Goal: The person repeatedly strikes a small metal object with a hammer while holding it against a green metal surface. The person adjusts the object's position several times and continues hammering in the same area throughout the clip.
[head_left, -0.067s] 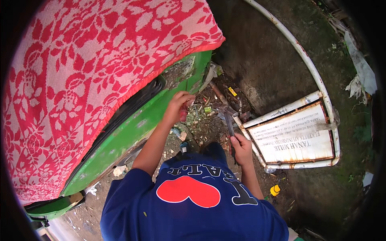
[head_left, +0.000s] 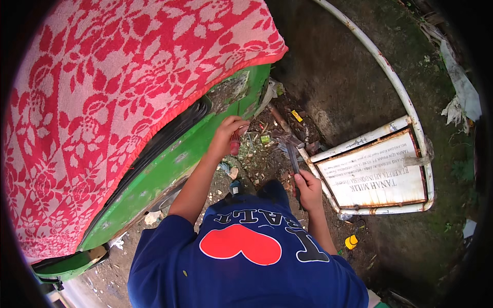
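My left hand (head_left: 227,136) is closed around a small red-handled tool (head_left: 235,145) and holds it by the lower edge of a green vehicle panel (head_left: 169,169). My right hand (head_left: 308,188) grips the handle of a hammer (head_left: 292,154), whose metal head points up toward the littered ground between the two hands. Both forearms come out of a blue shirt with a red heart shape (head_left: 241,245). The tip of the red-handled tool is hidden by my fingers.
A red and pink floral cloth (head_left: 118,97) covers the vehicle on the left. A white-framed rusty sign board (head_left: 375,177) lies on the dirt at right, with a curved white pipe (head_left: 382,66) above it. Litter and a small yellow object (head_left: 351,241) lie on the ground.
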Motion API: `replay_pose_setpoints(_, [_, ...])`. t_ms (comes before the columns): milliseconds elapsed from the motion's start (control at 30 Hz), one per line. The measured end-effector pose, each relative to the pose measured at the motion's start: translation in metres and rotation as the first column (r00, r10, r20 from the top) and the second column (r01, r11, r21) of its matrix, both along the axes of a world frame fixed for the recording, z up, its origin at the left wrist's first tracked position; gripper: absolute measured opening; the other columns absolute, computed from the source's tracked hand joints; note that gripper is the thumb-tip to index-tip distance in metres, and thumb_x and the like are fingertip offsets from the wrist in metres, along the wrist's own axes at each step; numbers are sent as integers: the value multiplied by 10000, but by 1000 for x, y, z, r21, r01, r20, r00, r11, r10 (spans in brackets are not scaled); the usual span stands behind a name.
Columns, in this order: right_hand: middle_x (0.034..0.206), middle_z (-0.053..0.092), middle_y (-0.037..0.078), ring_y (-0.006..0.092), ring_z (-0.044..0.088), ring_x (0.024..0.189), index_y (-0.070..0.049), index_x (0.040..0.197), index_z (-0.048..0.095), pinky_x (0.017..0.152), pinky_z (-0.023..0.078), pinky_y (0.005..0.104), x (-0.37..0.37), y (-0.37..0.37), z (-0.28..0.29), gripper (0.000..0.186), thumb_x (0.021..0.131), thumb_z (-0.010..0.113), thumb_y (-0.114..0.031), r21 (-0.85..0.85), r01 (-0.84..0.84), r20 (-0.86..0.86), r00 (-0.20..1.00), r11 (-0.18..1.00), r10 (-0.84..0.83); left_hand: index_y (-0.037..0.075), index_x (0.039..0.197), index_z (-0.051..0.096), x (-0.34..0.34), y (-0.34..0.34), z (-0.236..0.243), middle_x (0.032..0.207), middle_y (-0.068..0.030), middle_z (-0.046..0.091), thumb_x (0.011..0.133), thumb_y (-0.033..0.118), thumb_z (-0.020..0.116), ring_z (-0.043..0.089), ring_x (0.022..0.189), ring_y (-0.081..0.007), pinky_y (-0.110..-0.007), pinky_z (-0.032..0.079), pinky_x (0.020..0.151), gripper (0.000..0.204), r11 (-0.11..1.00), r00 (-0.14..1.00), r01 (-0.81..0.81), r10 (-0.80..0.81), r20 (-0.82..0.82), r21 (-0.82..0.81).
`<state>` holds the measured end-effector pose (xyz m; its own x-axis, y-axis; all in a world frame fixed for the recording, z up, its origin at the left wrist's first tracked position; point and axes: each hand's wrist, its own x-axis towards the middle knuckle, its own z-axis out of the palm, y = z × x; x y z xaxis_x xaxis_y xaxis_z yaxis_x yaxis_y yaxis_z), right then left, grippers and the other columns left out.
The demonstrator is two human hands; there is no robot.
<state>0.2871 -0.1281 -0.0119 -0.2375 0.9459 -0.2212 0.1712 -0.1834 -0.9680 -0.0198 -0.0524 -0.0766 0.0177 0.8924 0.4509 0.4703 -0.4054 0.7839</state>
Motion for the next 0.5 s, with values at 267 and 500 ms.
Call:
replay_pose_setpoints(267, [668, 590, 14, 72, 548, 549, 24, 1038, 670, 501, 424, 232, -7, 15, 2, 252, 997, 587, -210, 1, -14, -10, 1000, 1000, 14, 5, 1148, 693, -3, 16, -19, 1078, -124, 596, 754, -166, 676, 614, 967, -205, -318, 540, 796, 429, 998, 986, 66, -66, 152, 5])
replay_pose_setpoints(500, [675, 593, 17, 74, 553, 555, 33, 1036, 671, 509, 426, 229, -10, 24, 2, 265, 1000, 585, -215, -25, -15, -29, 999, 1000, 14, -11, 1071, 710, 4, 20, 12, 995, -104, 602, 721, -177, 705, 618, 875, -198, -319, 585, 823, 388, 999, 999, -22, 21, 33, 40])
